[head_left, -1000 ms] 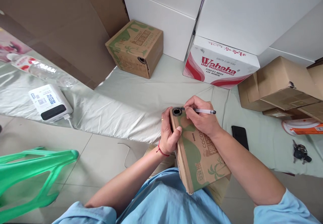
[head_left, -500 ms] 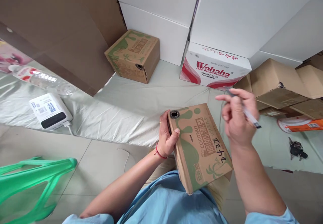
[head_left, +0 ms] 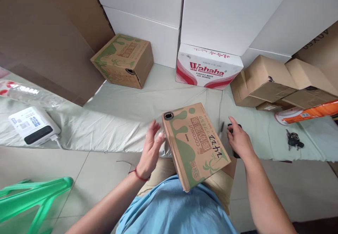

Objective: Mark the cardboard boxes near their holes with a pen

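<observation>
A brown coconut carton (head_left: 196, 146) with green print and handwritten "2422" on its top rests at the table's front edge, reaching over my lap. A dark hole shows in its far left corner. My left hand (head_left: 151, 149) is just left of the carton, open, fingers spread, holding nothing. To the right of the carton, my right hand (head_left: 239, 140) is over a flat black object (head_left: 237, 155), partly covered by the hand; its fingers are loosely stretched out. A pen (head_left: 221, 128) lies on the cloth between the carton and my right hand.
A matching coconut carton (head_left: 124, 59) and a Wahaha box (head_left: 208, 68) stand at the back. At right are plain brown boxes (head_left: 271, 79), an orange package (head_left: 306, 114) and keys (head_left: 294, 139). A white device (head_left: 34, 125) with a cable lies left; a green stool (head_left: 34, 198) stands below.
The pen has left my right hand and now lies on the cloth; that hand has come down to the table. My left hand has let go of the carton. The view has shifted right.
</observation>
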A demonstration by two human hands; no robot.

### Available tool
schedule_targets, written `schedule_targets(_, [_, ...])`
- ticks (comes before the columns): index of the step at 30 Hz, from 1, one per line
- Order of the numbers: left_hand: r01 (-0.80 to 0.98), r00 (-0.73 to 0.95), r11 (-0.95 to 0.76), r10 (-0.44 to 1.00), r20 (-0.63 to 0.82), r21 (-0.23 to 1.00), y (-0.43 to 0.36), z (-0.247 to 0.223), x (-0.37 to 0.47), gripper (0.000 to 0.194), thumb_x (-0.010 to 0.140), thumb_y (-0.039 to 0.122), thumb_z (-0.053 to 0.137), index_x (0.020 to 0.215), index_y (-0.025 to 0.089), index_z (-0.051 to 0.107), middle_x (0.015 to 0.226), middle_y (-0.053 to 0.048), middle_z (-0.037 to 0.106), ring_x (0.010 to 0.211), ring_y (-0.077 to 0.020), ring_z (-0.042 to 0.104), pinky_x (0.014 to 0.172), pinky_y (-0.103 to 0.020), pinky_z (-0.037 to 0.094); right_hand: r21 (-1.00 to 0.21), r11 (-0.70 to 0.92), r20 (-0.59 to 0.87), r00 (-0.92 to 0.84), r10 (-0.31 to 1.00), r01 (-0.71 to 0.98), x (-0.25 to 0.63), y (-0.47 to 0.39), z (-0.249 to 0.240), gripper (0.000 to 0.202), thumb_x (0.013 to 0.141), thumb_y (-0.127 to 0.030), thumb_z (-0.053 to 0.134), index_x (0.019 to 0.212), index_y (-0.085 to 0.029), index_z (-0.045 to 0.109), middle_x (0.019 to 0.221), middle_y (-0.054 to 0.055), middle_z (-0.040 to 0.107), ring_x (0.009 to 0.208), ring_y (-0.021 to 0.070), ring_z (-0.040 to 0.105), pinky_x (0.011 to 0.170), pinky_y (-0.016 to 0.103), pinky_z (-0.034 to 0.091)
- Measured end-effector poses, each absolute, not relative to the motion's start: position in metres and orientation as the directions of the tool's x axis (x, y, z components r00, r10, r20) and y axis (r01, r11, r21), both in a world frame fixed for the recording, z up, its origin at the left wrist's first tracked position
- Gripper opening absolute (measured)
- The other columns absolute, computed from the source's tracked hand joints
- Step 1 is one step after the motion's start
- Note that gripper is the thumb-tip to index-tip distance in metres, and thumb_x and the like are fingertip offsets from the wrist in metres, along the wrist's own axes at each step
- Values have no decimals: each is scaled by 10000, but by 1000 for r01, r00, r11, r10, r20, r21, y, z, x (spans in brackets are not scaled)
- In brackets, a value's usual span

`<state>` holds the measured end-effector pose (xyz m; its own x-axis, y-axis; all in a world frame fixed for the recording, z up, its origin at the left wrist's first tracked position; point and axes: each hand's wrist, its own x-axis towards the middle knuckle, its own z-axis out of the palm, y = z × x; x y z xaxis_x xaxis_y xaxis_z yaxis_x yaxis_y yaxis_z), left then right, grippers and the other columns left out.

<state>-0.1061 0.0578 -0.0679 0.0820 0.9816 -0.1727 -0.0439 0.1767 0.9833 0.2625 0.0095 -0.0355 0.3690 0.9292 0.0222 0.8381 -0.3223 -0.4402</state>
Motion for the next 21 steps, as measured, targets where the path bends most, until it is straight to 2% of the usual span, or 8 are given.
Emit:
schedule_targets(2, [-12,98,335,938,-332,942,40,-61,-127,777,987,785,635,1575,284,553,1602,-149,586,1519,-388,576,1156,-551,590,-598,-320,-29,379,925,735,255,7,-22,659,1000,-427,568,1607,-174,607,1172,127,833,777,229,702,746,379,579])
schedule_targets(4, [37,96,438,893,-439,898,24,-57,-143,779,960,838,632,1476,255,652,1547,-155,636,1481,-404,605,1094,-546,627,-766,-299,-128,321,939,570,245,-1,-10,631,1062,-592,559,1529,-185,681,1155,119,840,711,193,674,677,341,578])
schedule_targets(7, [64,106,476,871,-481,877,10,-50,-146,784,968,871,582,1431,253,723,1615,-150,614,1534,-409,559,1132,-549,611,-883,-273,-241,129,962,383,225,-14,1,707,1086,-724,524,1502,-188,725,1152,123,850,874,230,780,747,336,643])
schedule_targets(10, [89,188,384,899,-394,919,14,-43,-127,768,1008,857,525,1449,268,745,1671,-126,588,1559,-395,540,1276,-580,501,-902,-253,-274,-10,962,349,208,-18,4,745,1069,-725,586,1596,-203,660,1291,135,841,1208,311,805,977,399,685])
schedule_targets(12, [139,247,274,921,-302,952,21,-37,-111,747,1045,828,484,1510,291,717,1689,-109,584,1598,-374,498,1372,-588,374,-890,-258,-293,-37,955,376,200,-17,3,796,1038,-717,651,1654,-215,597,1368,134,824,1241,328,810,1016,429,693])
schedule_targets(16, [164,279,138,943,-180,977,35,-26,-92,777,1086,768,468,1709,305,512,1803,-91,466,1716,-346,342,1450,-570,200,-907,-177,-153,92,984,382,193,-20,-1,844,1001,-669,736,1692,-224,543,1549,134,735,1408,323,740,1165,439,636])
schedule_targets(18, [89,316,99,941,-123,991,47,-21,-87,859,1046,767,574,1755,303,431,1842,-92,405,1734,-371,316,1444,-566,245,-937,-122,-71,163,984,328,191,-20,-2,860,997,-644,757,1714,-241,508,1593,127,705,1438,310,720,1185,435,625])
schedule_targets(21, [-137,390,107,920,-46,985,76,-16,-76,1013,912,741,797,1754,321,420,1776,-110,502,1665,-416,446,1357,-564,445,-959,-71,-4,235,972,276,188,-9,-2,907,981,-637,785,1743,-272,456,1469,113,778,1297,306,789,1051,444,695])
